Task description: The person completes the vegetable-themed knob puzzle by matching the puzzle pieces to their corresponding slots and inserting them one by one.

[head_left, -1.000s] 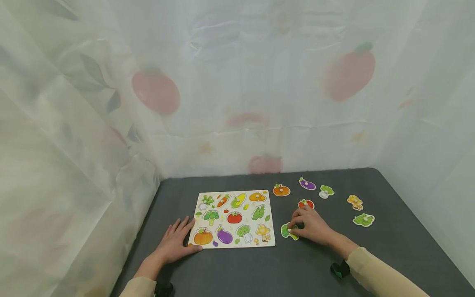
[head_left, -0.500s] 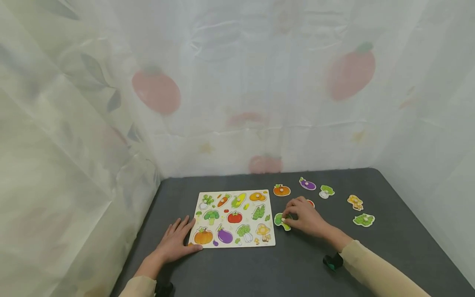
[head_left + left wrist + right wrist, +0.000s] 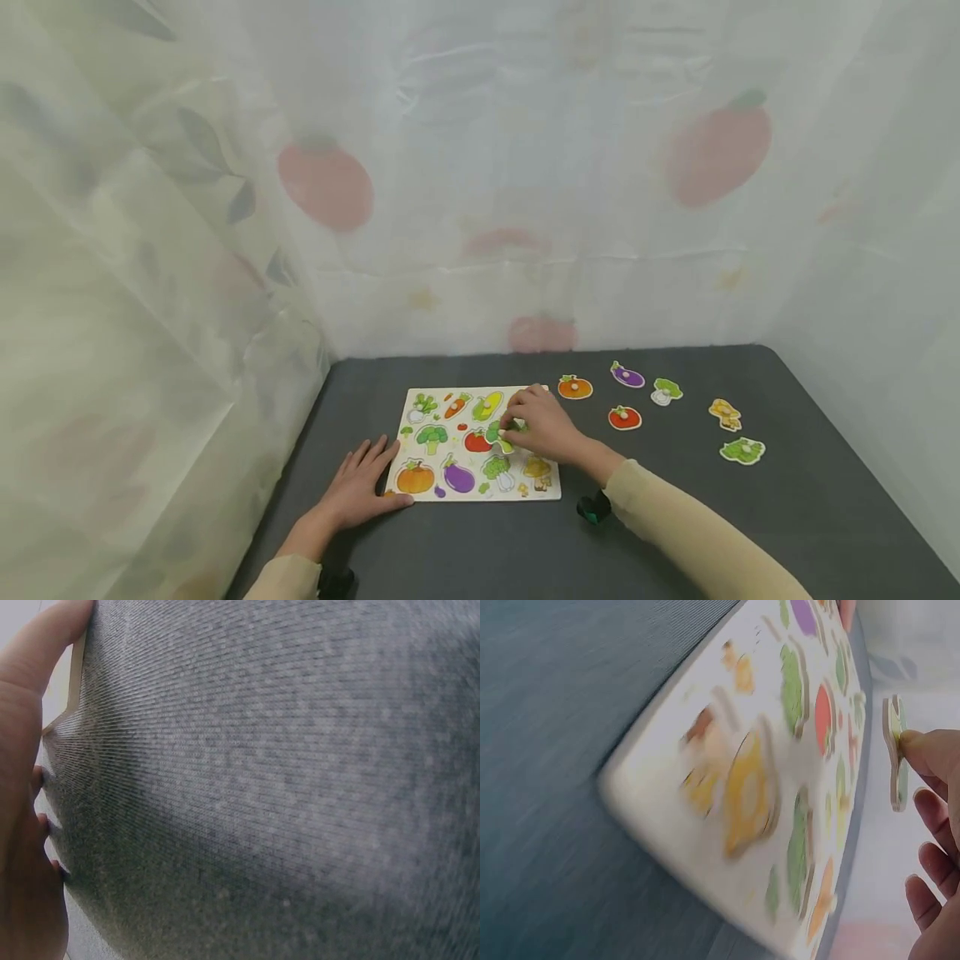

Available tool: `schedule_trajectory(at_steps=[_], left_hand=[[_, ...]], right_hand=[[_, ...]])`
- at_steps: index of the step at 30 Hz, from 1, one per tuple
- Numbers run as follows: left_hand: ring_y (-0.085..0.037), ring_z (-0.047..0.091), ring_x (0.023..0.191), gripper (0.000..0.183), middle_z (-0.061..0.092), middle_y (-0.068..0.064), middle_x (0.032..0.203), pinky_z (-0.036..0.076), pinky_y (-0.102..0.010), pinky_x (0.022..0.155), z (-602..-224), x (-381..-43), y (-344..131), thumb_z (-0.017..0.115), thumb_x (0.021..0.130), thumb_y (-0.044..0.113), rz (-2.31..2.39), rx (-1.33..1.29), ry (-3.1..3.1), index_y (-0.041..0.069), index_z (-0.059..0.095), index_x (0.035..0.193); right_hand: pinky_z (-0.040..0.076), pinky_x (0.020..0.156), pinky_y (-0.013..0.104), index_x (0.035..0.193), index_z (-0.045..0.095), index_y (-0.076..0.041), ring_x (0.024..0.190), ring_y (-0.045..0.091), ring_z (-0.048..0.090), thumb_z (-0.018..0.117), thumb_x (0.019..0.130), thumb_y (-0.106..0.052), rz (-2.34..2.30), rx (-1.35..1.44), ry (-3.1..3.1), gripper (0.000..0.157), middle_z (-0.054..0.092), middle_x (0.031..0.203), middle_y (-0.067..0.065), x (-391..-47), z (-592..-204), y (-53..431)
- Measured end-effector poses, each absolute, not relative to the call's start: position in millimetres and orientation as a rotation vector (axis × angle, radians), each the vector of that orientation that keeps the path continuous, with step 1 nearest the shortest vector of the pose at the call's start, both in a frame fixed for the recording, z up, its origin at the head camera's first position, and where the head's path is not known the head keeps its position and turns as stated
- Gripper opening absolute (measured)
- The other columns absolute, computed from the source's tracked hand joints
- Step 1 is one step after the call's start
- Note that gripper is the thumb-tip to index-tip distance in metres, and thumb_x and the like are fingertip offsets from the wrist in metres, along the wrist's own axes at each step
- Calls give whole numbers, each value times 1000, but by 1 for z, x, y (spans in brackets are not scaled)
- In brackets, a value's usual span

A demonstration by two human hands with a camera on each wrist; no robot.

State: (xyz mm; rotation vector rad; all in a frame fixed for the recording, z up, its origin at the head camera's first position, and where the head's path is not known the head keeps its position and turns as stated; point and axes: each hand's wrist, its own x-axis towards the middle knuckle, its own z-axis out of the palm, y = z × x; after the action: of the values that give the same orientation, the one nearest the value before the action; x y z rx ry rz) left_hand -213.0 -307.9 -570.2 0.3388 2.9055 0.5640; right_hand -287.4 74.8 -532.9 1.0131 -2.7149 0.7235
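The wooden vegetable puzzle board (image 3: pixel 465 497) lies on the dark table. My left hand (image 3: pixel 358 493) rests at its left edge with fingers spread and the thumb along the near corner; in the left wrist view the thumb (image 3: pixel 45 645) touches the board's edge. Above the board's right half, my right hand (image 3: pixel 551 427) pinches a broccoli puzzle piece (image 3: pixel 494 433) by its knob. The right wrist view shows that piece (image 3: pixel 895 761) edge-on, raised off the board. The printed broccoli spot (image 3: pixel 431 437) is at the board's left. My right hand hides the upper right part of the board.
Right of the board lie several loose pieces: a pumpkin (image 3: pixel 575 387), an eggplant (image 3: pixel 627 375), a bok choy (image 3: pixel 665 392), a tomato (image 3: pixel 624 417), a mushroom (image 3: pixel 725 414) and a pea pod (image 3: pixel 742 451). A patterned curtain (image 3: pixel 600 275) borders the table behind.
My right hand has lifted the broccoli piece and carried it left, from the table to above the board. The tomato piece is now uncovered. My left hand has stayed at the board's edge.
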Motion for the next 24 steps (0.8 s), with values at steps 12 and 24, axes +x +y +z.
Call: schedule_trajectory(at_steps=[12, 24], left_hand=[[-49, 15, 151, 112, 26, -18, 166, 8, -68, 119, -576, -214, -303, 71, 76, 77, 583, 351, 2927, 14, 35, 161], [-48, 15, 152, 111, 26, -18, 166, 9, -68, 119, -570, -212, -301, 69, 78, 78, 518, 332, 2919, 15, 34, 162]], right_hand=[[44, 91, 40, 94, 80, -31, 103, 16, 48, 77, 93, -36, 769, 901, -2813, 6, 63, 107, -9, -294, -543, 9], [43, 87, 38, 92, 78, -33, 107, 20, 48, 75, 93, -40, 749, 718, -2862, 8, 57, 97, -10, -297, -561, -33]])
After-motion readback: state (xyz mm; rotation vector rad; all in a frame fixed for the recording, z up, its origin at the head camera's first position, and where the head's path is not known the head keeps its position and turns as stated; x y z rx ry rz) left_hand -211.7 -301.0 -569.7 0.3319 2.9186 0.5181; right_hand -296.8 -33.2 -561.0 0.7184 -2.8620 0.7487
